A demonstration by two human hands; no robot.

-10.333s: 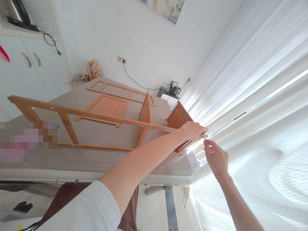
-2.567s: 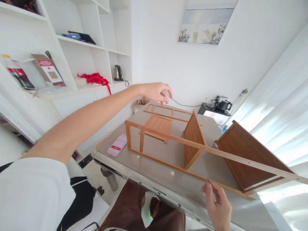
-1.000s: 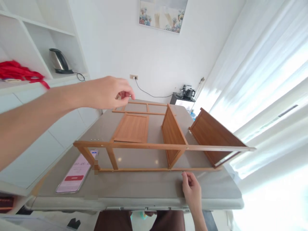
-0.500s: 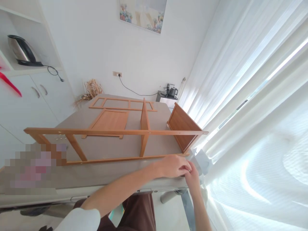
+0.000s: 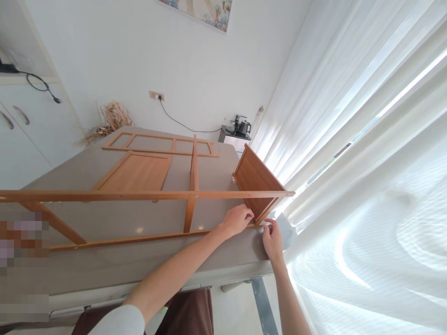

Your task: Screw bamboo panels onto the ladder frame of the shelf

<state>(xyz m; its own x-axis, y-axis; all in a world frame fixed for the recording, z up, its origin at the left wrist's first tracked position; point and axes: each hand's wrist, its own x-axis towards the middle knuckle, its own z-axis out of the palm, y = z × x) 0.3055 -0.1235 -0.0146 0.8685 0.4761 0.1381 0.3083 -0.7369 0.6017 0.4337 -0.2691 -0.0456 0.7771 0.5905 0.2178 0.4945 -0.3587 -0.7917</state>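
A wooden frame (image 5: 122, 195) stands on its long side on the beige-covered table (image 5: 223, 253), with one wooden crosspiece (image 5: 190, 214) and a wooden end panel (image 5: 258, 179) at its right. My left hand (image 5: 237, 221) reaches inside the frame by the panel's lower corner, its fingers curled. My right hand (image 5: 273, 238) is just outside that same corner, thumb and forefinger brought close together near the lower rail's end. Whatever either hand's fingertips hold is too small or hidden to make out.
Behind the frame lie a flat wooden panel (image 5: 139, 172) and a ladder-like wooden frame (image 5: 153, 136). Dried plant stalks (image 5: 113, 116) are at the far left corner. White curtains (image 5: 335, 93) hang close on the right. A black kettle (image 5: 244, 126) stands beyond the table.
My hands, together at the table's front edge before, have parted and moved up to the frame's lower right corner. The view has shifted, so things appear further left.
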